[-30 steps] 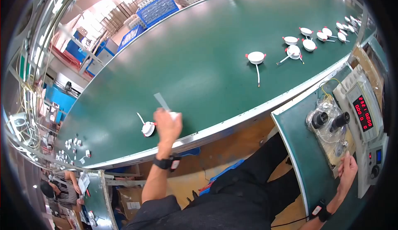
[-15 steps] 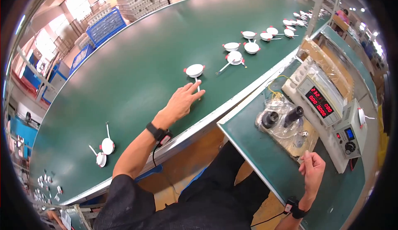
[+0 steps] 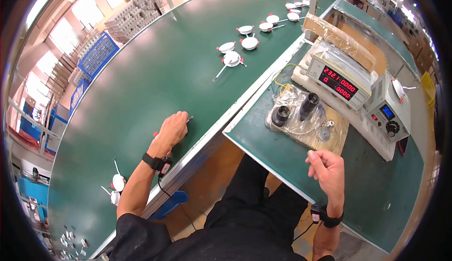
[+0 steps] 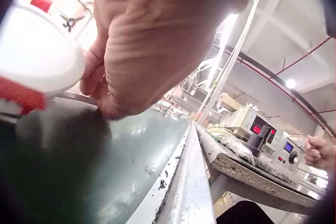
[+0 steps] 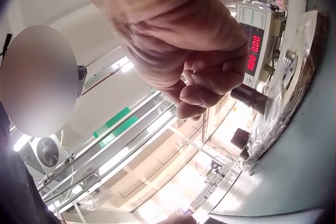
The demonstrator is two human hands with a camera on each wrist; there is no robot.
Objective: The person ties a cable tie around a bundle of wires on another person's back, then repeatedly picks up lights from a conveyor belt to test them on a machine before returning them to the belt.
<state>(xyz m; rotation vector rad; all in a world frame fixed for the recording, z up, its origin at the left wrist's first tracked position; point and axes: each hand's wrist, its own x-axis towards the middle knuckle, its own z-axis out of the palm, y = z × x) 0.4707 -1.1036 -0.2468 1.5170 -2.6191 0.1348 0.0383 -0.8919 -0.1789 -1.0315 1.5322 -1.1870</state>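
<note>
My left hand is low over the big green table, fingers curled round the cable of a white round lamp. The cable's tip sticks out past the fingers. In the left wrist view the lamp, with red clips, lies beside the hand; the head view hides most of it behind hand and wrist. Over the smaller table my right hand hangs with loosely curled fingers, holding nothing, in front of a plastic-wrapped board with two black sockets.
Two lamps lie left of the left forearm, several more farther back. A meter with red digits and a control box stand at the right; a lamp rests on the box. A raised metal edge borders the big table.
The left hand's spread fingers have closed round the cable, and the lamp has moved back toward the body, away from the other lamps. The view has turned right. The right hand stays loosely curled.
</note>
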